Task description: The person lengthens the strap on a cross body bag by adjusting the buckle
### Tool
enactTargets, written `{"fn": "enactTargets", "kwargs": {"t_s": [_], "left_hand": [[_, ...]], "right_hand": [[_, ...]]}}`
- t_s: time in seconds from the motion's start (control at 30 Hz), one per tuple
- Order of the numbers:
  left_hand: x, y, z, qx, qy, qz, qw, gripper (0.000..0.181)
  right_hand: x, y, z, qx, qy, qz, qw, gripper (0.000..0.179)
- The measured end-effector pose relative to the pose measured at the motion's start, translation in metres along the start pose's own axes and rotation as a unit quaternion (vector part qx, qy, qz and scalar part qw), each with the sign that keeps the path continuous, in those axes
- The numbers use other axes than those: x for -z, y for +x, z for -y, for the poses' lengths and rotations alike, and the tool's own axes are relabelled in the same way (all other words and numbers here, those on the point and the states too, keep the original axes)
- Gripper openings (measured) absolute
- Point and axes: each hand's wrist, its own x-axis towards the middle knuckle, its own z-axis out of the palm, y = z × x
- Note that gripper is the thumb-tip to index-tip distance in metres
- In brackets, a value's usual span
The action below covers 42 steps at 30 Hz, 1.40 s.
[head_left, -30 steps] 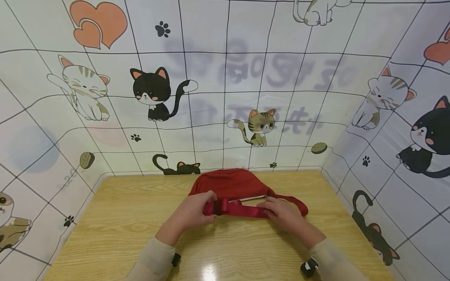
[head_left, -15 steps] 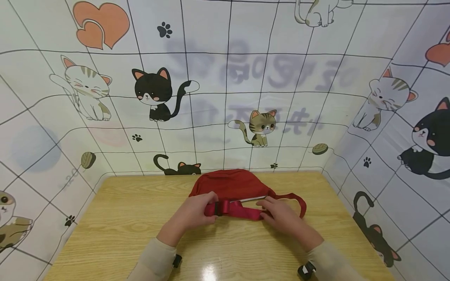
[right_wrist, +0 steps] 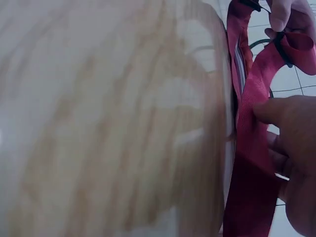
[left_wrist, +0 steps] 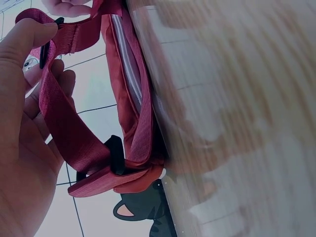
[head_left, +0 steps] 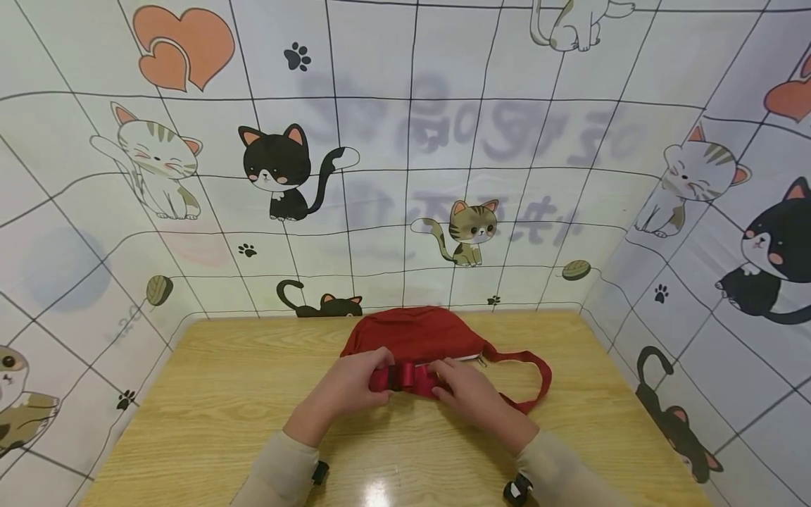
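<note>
A red waist bag [head_left: 412,334] lies at the back of the table, its silver zip facing me. In front of it, my left hand [head_left: 351,384] pinches the dark red strap [right_wrist: 252,187] at a black slider [left_wrist: 44,54], thumb on top. Close by on the right, my right hand [head_left: 472,394] pinches the same strap between thumb and fingers. A loop of strap stands up at the slider between both hands. Another black buckle [left_wrist: 116,155] sits lower on the strap in the left wrist view. My fingers hide part of the strap.
The wooden table [head_left: 222,422] meets a white grid-patterned wall covering [head_left: 380,141] with cartoon cats at the back and sides. The rest of the strap curves in a loop [head_left: 545,377] to the right of the bag.
My right hand has moved left along the strap, closer to my left hand. More strap now loops out on the right. The left hand and the bag have barely moved.
</note>
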Motion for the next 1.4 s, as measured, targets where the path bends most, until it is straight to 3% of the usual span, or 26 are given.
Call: {"fn": "enactTargets", "kwargs": {"t_s": [0.43,0.7,0.93,1.4], "left_hand": [[0.002,0.001,-0.004,0.003,0.000,0.000,1.0000,0.045],[0.002,-0.001,-0.002,0.001,0.000,0.000,1.0000,0.046],[0.003,-0.003,-0.001,-0.001,-0.003,-0.008,1.0000,0.044],[0.004,-0.004,0.007,-0.011,-0.005,-0.013,0.9998,0.044]], "right_hand": [[0.003,-0.009,-0.012,0.061,0.029,-0.068,0.9954,0.030],[0.010,-0.017,-0.023,0.082,0.016,-0.074,0.9938,0.033],[0.023,-0.027,-0.039,0.062,0.008,-0.043,0.9971,0.031],[0.040,-0.040,-0.062,0.035,-0.022,-0.043,0.9982,0.032]]}}
